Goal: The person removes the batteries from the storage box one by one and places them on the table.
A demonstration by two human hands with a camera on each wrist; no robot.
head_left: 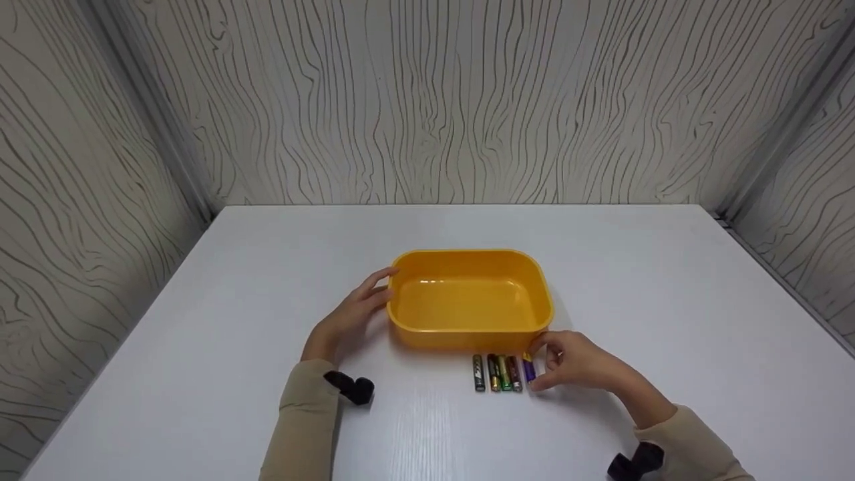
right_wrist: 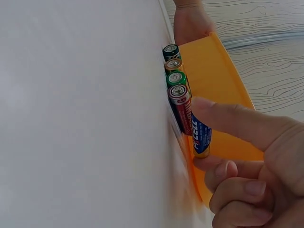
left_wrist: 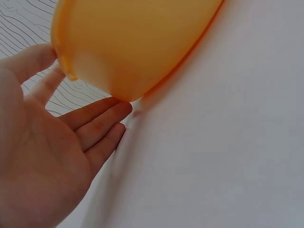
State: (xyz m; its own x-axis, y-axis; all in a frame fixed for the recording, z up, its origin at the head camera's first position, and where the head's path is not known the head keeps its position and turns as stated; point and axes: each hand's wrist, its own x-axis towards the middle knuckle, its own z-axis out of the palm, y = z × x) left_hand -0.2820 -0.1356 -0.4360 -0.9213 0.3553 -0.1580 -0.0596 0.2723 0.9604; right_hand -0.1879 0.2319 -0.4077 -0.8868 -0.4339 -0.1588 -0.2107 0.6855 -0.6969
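Observation:
A yellow plastic bin [head_left: 470, 339] with rounded corners stands on the white table. My left hand [head_left: 354, 308] rests against its left side, fingers fairly straight; in the left wrist view fingertips touch the bin's wall [left_wrist: 137, 42]. My right hand [head_left: 574, 361] pinches a blue-and-yellow battery [right_wrist: 202, 135] end to end between thumb and index finger, the other fingers curled in. Left of it, several batteries lie side by side along the bin's front: a dark red one [head_left: 514, 373], a green one [head_left: 504, 373], a black-and-gold one [head_left: 493, 372] and, slightly apart, a dark one [head_left: 479, 373].
The white table [head_left: 200, 374] carries the bin and batteries. A wood-grain patterned panel [head_left: 427, 100] rises behind its far edge, with similar panels at left and right. Black wrist devices [head_left: 351, 387] sit on both beige sleeves.

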